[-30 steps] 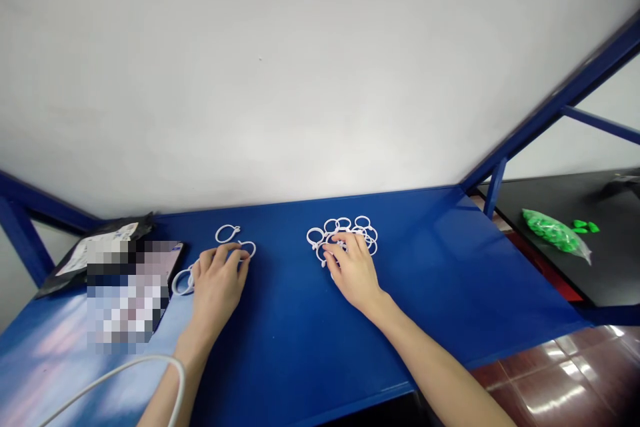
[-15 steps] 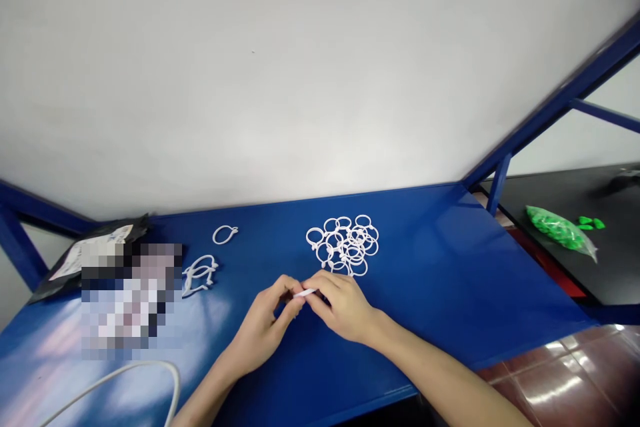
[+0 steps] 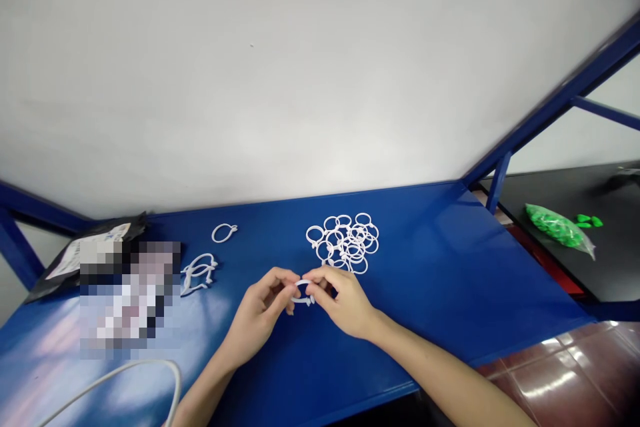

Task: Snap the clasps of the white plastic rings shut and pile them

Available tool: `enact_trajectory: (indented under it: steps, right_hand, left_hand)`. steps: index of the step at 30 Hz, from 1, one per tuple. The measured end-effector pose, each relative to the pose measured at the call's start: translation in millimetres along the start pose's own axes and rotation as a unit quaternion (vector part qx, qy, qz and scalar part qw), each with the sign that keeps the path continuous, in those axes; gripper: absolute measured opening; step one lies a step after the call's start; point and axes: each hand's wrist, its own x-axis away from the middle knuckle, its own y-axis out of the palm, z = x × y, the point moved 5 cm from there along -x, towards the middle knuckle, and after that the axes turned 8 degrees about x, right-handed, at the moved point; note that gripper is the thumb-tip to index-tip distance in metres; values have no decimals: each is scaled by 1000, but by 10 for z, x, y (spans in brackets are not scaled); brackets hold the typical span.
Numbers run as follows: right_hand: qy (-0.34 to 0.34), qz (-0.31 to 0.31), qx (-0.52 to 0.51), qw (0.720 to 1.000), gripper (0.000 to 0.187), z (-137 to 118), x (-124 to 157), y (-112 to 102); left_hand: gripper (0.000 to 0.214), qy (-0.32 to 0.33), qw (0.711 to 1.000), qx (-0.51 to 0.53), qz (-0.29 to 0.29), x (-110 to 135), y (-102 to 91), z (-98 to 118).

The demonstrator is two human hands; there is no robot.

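Between my fingertips is a white plastic ring (image 3: 301,300) with a small clasp at its lower right. My left hand (image 3: 263,310) pinches its left side, and my right hand (image 3: 345,301) pinches its right side. Parts of the ring are hidden by the fingers. Just beyond my right hand lies a heap of similar white rings (image 3: 345,240), several of them overlapping. To the left, a few open white rings (image 3: 199,273) lie tangled, and a single white ring (image 3: 224,233) rests farther back.
A black package (image 3: 95,247) with a label and a blurred-out packet lie at the left of the blue table (image 3: 440,267). A white cable (image 3: 135,365) curves at the front left. Beyond the blue frame, a bag of green pieces (image 3: 557,230) sits on a black surface.
The ring between my hands has been tilted, so its round opening and clasp now show instead of its edge. Both hands have shifted slightly.
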Motion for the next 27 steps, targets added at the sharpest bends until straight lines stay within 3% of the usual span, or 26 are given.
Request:
enact_trajectory:
  steps: [2, 6, 10, 13, 16, 21, 24, 27]
  right_hand:
    - [-15, 14, -4, 1000, 10, -36, -10, -45]
    - [-120, 45, 21, 992, 12, -127, -2, -104]
    - [-202, 26, 106, 973, 16, -123, 26, -38]
    - [-223, -1, 151, 963, 17, -105, 41, 16]
    - [-230, 22, 148, 962, 15, -129, 49, -8]
    - [-177, 114, 85, 974, 9, -125, 44, -114]
    - [-95, 82, 34, 991, 7, -47, 14, -80]
    - [-33, 51, -2, 998, 10, 7, -4, -36]
  left_hand:
    - [30, 8, 1000, 22, 20, -18, -36, 9]
    - [36, -13, 996, 30, 87, -41, -141, -14]
    - [45, -74, 996, 40, 28, -47, -91, -88]
    - [41, -66, 998, 24, 3, -52, -66, -93]
    - [36, -53, 999, 8, -5, -56, -68, -88]
    - [28, -46, 996, 30, -68, -17, 6, -49]
    - [25, -45, 993, 47, -98, 11, 64, -19]
    - [24, -42, 994, 48, -84, 10, 72, -3]
